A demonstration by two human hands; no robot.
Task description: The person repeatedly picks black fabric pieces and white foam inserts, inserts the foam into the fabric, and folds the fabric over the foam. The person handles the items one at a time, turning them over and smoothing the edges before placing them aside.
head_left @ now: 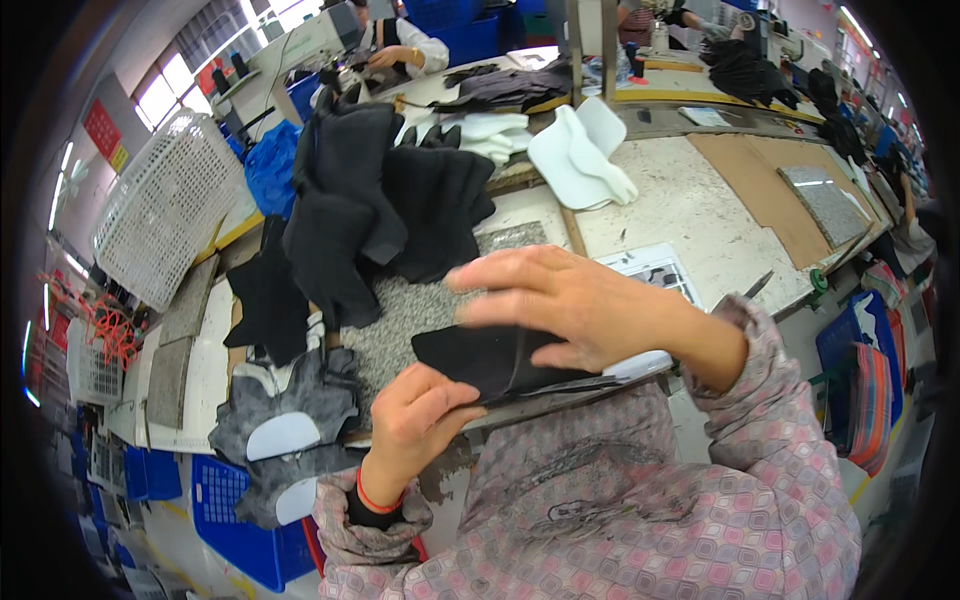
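Note:
A flat black fabric piece (485,358) lies at the table's near edge, partly over a speckled grey slab (395,345). My left hand (412,415) pinches its near edge between thumb and fingers. Above the piece, my right hand (560,300) is open with fingers stretched and slightly blurred; whether it touches the fabric I cannot tell. Beyond both hands rises a heap of black cut pieces (365,190). To the left of my left hand, dark grey pieces with white patches (285,410) hang over the table edge.
White shaped pieces (583,155) lie past the heap. Brown cardboard (760,185) and another grey slab (825,205) rest at the right. A white plastic basket (165,210) stands at the left, and a blue crate (245,520) sits below. Across the table, a person (405,50) works.

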